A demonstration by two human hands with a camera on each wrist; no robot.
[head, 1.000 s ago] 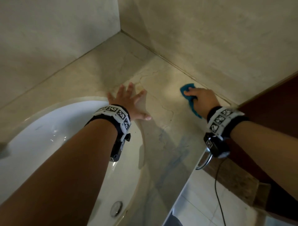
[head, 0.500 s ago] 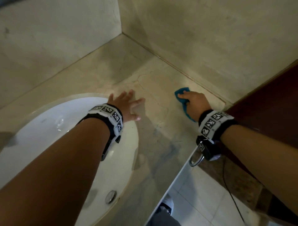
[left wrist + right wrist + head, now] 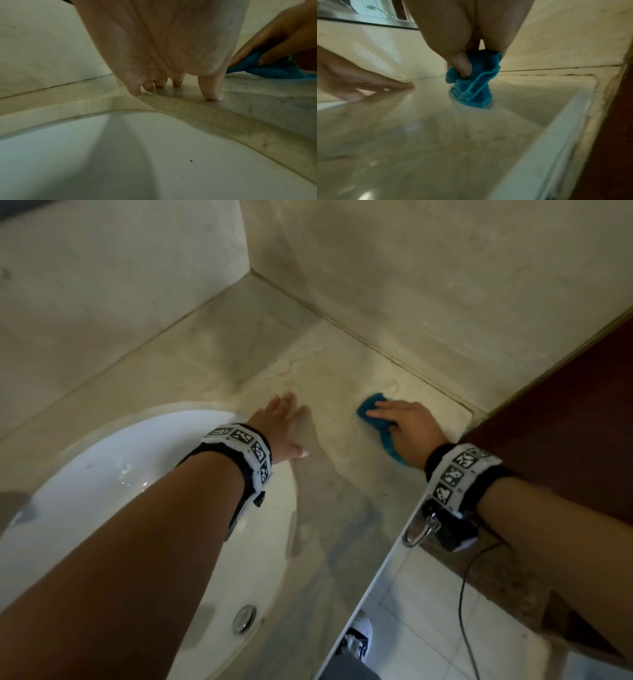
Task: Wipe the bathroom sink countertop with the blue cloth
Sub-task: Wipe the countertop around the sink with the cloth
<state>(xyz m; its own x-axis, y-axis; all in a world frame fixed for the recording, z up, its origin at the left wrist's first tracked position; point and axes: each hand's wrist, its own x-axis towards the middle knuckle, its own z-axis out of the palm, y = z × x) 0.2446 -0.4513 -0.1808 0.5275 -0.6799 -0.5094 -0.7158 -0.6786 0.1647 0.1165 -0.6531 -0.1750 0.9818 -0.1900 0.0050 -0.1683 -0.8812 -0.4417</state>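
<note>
A bunched blue cloth (image 3: 373,414) (image 3: 471,86) (image 3: 267,67) lies on the beige marble countertop (image 3: 346,364) right of the sink. My right hand (image 3: 407,428) (image 3: 462,56) grips it, thumb pressed into its folds, and holds it down on the stone. My left hand (image 3: 281,426) (image 3: 173,86) rests flat on the countertop (image 3: 257,102) by the basin rim, fingers straight, fingertips (image 3: 211,96) touching the stone. The left hand also shows at the left of the right wrist view, fingers (image 3: 388,84) stretched out.
The white oval sink (image 3: 113,474) with a metal drain (image 3: 244,618) lies at left. Marble walls (image 3: 428,268) meet in a corner behind. A dark wooden panel (image 3: 565,419) borders the countertop at right. Its front edge drops to the tiled floor (image 3: 411,611), where a shoe (image 3: 356,642) shows.
My right hand has slid the cloth leftward and a little nearer across the countertop. The left hand stays pressed by the basin rim. The head view has shifted.
</note>
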